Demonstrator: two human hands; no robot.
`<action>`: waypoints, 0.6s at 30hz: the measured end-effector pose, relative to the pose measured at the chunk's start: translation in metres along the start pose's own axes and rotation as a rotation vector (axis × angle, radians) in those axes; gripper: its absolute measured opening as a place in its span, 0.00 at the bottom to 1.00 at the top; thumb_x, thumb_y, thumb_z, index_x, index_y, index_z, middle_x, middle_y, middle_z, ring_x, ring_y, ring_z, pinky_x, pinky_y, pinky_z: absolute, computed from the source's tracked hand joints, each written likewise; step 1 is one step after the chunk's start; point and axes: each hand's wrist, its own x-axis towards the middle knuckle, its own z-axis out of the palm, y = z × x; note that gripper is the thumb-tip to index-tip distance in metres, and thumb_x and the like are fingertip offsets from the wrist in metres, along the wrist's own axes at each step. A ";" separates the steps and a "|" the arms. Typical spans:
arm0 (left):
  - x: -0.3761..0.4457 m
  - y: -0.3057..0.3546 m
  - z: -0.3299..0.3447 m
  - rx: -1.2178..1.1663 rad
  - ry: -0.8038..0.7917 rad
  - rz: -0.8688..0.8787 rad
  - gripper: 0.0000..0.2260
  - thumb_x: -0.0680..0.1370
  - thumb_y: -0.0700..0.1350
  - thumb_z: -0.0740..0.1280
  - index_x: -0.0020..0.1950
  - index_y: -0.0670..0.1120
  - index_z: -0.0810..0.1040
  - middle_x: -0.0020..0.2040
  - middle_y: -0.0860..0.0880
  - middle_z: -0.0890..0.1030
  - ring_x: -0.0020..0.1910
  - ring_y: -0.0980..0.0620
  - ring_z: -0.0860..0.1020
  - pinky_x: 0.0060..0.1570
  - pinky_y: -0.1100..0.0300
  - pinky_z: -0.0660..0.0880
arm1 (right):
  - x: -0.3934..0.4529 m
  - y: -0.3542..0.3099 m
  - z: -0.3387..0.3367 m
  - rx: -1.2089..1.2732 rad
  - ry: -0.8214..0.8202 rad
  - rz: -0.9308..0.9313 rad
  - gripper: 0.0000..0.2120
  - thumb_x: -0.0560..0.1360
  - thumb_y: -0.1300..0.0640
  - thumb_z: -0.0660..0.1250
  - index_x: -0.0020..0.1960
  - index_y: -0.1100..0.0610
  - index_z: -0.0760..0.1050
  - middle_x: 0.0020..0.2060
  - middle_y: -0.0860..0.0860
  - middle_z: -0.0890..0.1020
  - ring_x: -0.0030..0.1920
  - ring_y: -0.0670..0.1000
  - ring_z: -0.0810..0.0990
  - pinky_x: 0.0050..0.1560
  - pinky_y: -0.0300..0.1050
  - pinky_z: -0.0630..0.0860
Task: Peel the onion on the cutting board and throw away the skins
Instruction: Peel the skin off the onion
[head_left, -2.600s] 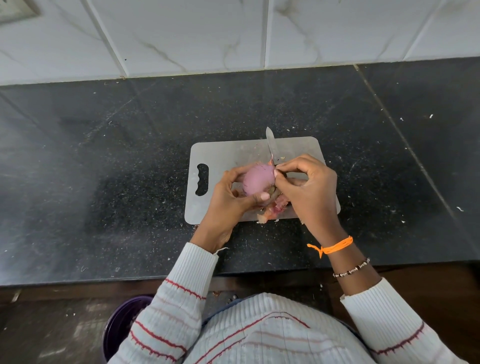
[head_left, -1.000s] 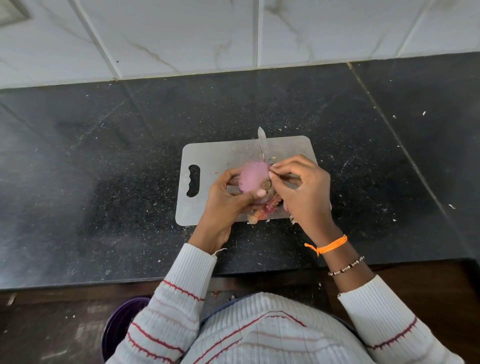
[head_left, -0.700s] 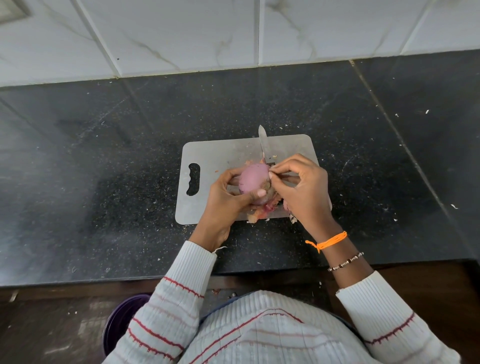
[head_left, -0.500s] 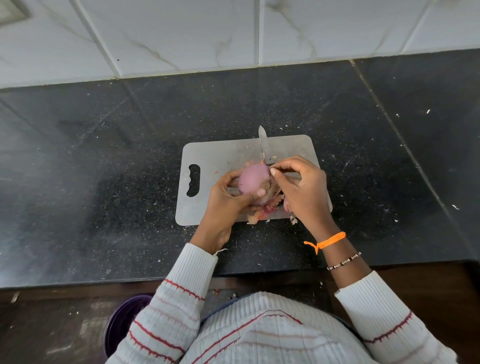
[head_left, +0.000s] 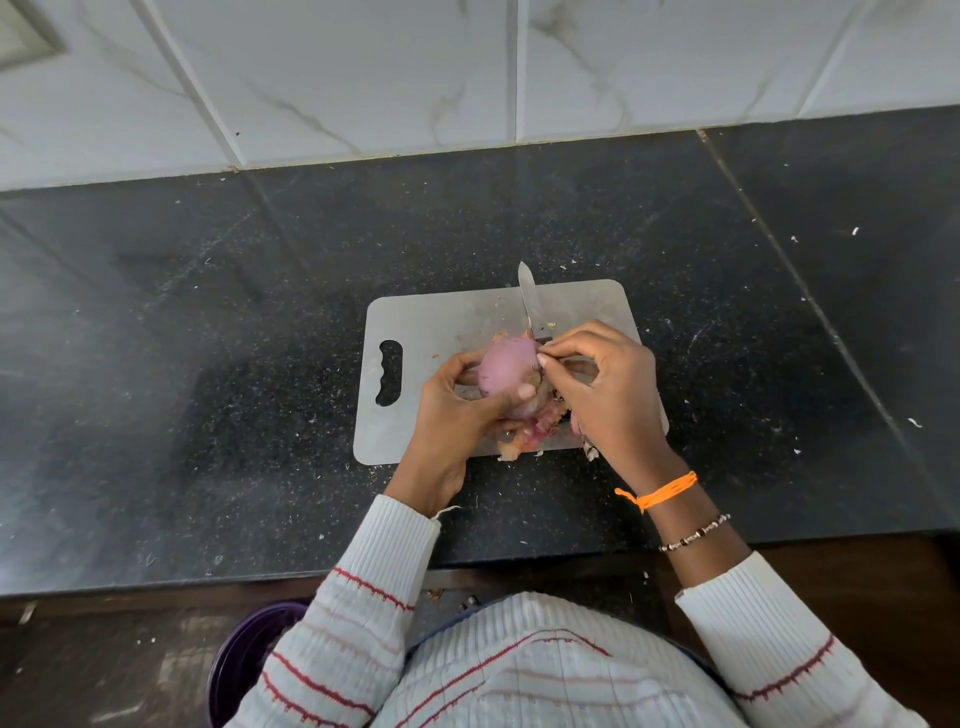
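While our left hand (head_left: 457, 410) curled its grip round the onion (head_left: 506, 371) above the cutting board (head_left: 441, 322), our right hand (head_left: 608, 400) pinched skin at its right side, with loose skins (head_left: 524, 439) at the board's near edge on the dark surface (head_left: 208, 338).

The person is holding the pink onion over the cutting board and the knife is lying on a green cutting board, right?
Not quite: the head view shows the cutting board is grey, not green. The rest holds: the left hand holds the pink onion over it, and the knife lies on it.
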 end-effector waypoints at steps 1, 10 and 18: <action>0.001 0.000 0.000 -0.005 -0.001 -0.001 0.21 0.68 0.34 0.74 0.59 0.39 0.74 0.48 0.46 0.78 0.40 0.45 0.82 0.36 0.57 0.81 | 0.000 -0.001 0.000 -0.017 -0.002 -0.009 0.02 0.71 0.65 0.70 0.43 0.61 0.82 0.39 0.51 0.81 0.40 0.48 0.81 0.41 0.48 0.80; 0.001 0.000 0.003 -0.065 -0.034 0.006 0.20 0.68 0.34 0.73 0.58 0.39 0.74 0.48 0.47 0.77 0.38 0.49 0.83 0.35 0.60 0.81 | 0.008 0.000 0.000 -0.193 -0.058 -0.079 0.09 0.72 0.53 0.60 0.44 0.58 0.75 0.42 0.51 0.77 0.43 0.51 0.77 0.39 0.53 0.77; 0.001 0.000 -0.003 -0.109 -0.069 0.031 0.25 0.67 0.34 0.72 0.62 0.40 0.73 0.52 0.46 0.75 0.48 0.41 0.81 0.46 0.49 0.81 | 0.008 0.007 -0.003 -0.045 0.021 0.127 0.02 0.76 0.62 0.61 0.45 0.56 0.70 0.44 0.50 0.73 0.41 0.42 0.71 0.43 0.38 0.71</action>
